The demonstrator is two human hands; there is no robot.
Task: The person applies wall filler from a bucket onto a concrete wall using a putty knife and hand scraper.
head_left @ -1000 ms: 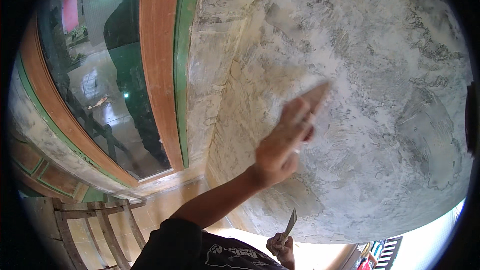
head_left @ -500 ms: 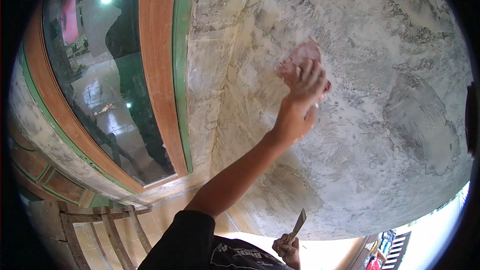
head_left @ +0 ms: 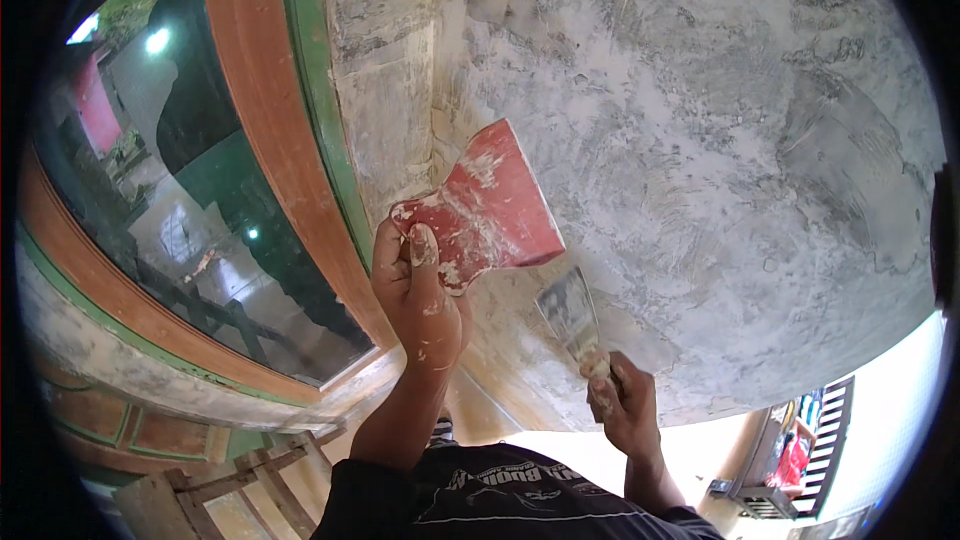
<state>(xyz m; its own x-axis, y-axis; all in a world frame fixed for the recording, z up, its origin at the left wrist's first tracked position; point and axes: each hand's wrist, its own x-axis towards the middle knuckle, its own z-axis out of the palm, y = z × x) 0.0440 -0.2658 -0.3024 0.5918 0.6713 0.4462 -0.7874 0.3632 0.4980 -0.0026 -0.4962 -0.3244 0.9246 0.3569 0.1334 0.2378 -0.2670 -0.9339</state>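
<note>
My left hand grips a red plastic putty spreader by its narrow end, thumb pressed on its face. Pale filler smears the spreader and my fingers. To the right and lower, my right hand is closed round the handle of a metal putty knife, its blade pointing up and to the left. The blade stands near the spreader's lower edge, with a small gap between them in the picture. Behind both tools rises a wall coated in patchy grey and whitish filler.
At left, a window sits in a brown wooden frame with a green edge. Wooden slats stand low at the left. Lower right, a dark slatted bench carries red and other coloured items.
My left hand has come down and left from the wall with the spreader, which now shows its broad face. My right hand has risen with the putty knife toward it.
</note>
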